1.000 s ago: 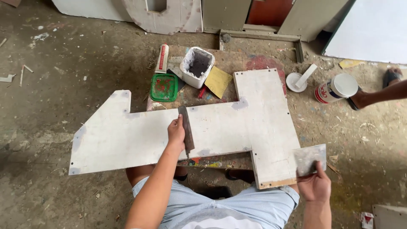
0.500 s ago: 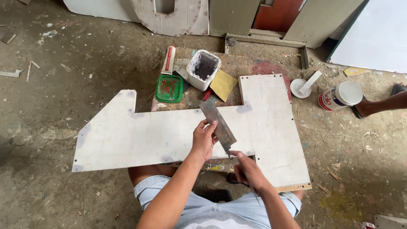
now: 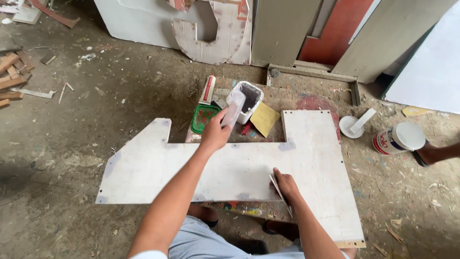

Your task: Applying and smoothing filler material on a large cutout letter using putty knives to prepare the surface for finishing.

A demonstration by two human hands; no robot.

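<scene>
Scraper [image 3: 233,109] one, pinched by left hand [image 3: 215,134] fingers over tub [image 3: 247,100]; right hand [image 3: 286,184] fingers grip second blade [image 3: 278,188]

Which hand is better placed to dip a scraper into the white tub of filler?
Left. The left hand holds a scraper with its blade right at the white tub. The right hand rests on the white board, farther away, holding a second blade.
</scene>
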